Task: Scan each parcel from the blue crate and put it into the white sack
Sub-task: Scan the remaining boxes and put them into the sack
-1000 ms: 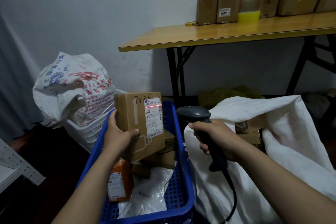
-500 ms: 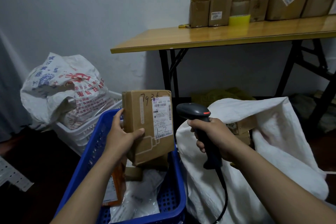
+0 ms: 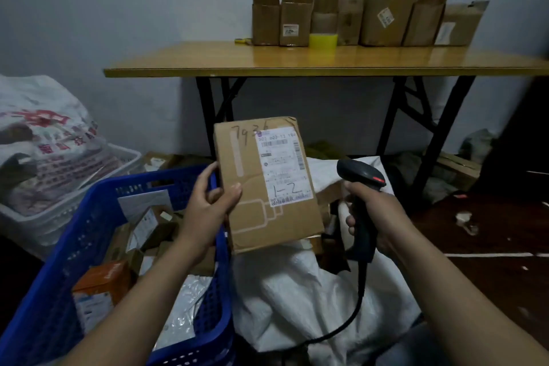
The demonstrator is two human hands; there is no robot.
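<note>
Centre frame: left hand point(image 3: 208, 208) grips brown parcel point(image 3: 264, 187) by its left edge, thumb on the front face and fingers curled behind. The parcel is upright and slightly tilted, with its shipping label point(image 3: 282, 166) facing the camera. It sits above the right wall of the blue crate point(image 3: 59, 276) and the near edge of the white sack point(image 3: 297, 291).

Right hand point(image 3: 374, 217) is wrapped round the handle of the scanner point(image 3: 361, 187), just right of the parcel. No scan line shows on the label, so I can't tell if this one is scanned.

Progress looks mid-task. The crate at lower left holds several more parcels, including an orange box point(image 3: 101, 291) and a clear poly bag point(image 3: 190, 300). Brown cardboard point(image 3: 328, 194) shows in the sack mouth, so some parcels are likely in already.

Left to do: drop this parcel into the sack once it is scanned, then work through the rest of the crate.
</note>
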